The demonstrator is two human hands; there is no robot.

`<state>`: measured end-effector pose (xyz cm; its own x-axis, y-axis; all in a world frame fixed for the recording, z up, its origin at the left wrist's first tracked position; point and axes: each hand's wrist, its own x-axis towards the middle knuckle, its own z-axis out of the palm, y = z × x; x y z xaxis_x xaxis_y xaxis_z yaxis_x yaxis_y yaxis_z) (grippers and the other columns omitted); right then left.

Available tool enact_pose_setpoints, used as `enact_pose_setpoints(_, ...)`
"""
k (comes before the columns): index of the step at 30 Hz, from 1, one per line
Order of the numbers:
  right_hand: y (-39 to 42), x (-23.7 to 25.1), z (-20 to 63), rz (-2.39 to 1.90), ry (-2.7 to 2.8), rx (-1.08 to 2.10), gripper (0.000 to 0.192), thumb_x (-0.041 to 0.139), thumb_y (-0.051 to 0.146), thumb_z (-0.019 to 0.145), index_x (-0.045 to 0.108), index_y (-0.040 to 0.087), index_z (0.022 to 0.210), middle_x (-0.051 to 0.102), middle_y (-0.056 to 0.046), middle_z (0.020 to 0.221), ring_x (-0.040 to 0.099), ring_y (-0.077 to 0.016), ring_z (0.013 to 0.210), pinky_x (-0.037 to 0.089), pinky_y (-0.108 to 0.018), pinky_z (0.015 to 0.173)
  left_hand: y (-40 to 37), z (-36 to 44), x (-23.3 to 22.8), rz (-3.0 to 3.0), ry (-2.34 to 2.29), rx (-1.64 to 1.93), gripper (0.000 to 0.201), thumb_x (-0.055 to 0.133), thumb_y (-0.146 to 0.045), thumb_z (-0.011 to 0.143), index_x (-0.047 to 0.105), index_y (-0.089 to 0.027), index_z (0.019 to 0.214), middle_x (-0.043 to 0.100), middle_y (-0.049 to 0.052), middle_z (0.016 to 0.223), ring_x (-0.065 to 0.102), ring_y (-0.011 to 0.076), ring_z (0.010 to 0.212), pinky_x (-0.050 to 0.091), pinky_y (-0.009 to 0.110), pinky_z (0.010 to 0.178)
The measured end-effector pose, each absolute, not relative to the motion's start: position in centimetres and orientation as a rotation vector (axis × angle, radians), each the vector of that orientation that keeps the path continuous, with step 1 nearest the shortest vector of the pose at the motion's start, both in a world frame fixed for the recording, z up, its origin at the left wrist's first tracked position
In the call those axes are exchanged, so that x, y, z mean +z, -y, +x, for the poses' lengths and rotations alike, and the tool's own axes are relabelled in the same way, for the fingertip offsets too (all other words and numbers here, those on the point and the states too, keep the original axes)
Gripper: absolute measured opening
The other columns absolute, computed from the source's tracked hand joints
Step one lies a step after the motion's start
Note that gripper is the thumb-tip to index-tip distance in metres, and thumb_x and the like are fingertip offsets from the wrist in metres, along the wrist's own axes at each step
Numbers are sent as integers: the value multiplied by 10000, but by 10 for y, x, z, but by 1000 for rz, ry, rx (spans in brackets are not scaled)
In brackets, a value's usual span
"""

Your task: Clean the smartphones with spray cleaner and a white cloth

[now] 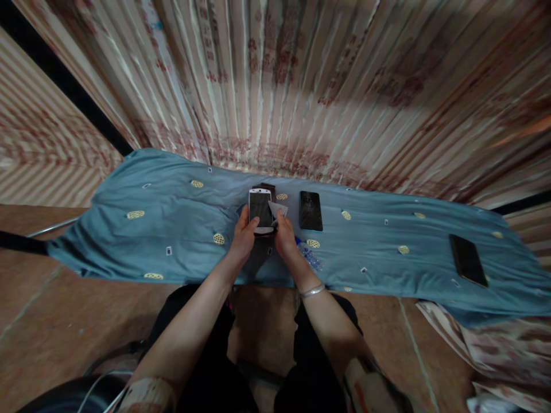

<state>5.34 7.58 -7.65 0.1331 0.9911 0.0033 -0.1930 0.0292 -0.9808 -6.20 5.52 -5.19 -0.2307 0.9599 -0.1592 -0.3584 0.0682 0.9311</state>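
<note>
A white-framed phone (260, 209) with a dark screen lies face up in the middle of a blue patterned cloth (172, 229), on top of a dark object whose edge shows behind it. My left hand (243, 236) grips the phone's lower left side. My right hand (284, 234) pinches a small white wipe or paper (275, 209) against the right part of the screen. A silver bracelet (313, 291) sits on my right wrist.
A black phone with a cracked screen (310, 210) lies just right of the white one. Another dark phone (468, 260) rests far right on the cloth. A crumpled clear wrapper (309, 254) lies by my right wrist. Striped curtains hang behind; brown tiled floor lies below.
</note>
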Motion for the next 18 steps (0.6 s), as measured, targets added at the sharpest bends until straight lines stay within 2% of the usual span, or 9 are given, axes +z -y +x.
enact_pose_setpoints(5,-71,-74,53,-1220,917,1245,681,496,717,975,754,175,1297,771,-119,1331,677,-279,1337,499,-450,1201,-50,-61,-42,722,-1203,1385,671,707,-185,830,620,-234,1493,501,64,1703,403,248,1615,305,361,1320)
enact_pose_setpoints(9,-71,-75,51,-1223,922,1215,693,491,708,967,724,176,1343,731,-126,1389,596,-280,1439,427,-477,1263,-51,-58,-39,687,-1200,1410,642,699,-167,832,633,-222,1468,588,94,1631,478,259,1568,347,397,1304)
enact_pose_setpoints(13,-69,-74,50,-1201,916,1207,691,476,719,962,740,175,1298,747,-132,1331,631,-301,1386,477,-497,1221,-54,-59,-38,673,-1190,1452,565,701,-166,834,666,-227,1395,688,90,1513,596,254,1455,438,415,1246)
enact_pose_setpoints(18,-63,-69,50,-1169,987,1201,720,410,731,986,720,185,1338,751,-141,1310,638,-307,1366,531,-485,1164,-59,-62,-39,672,-1179,1467,486,719,-186,842,686,-237,1324,756,69,1384,693,239,1305,521,401,1164)
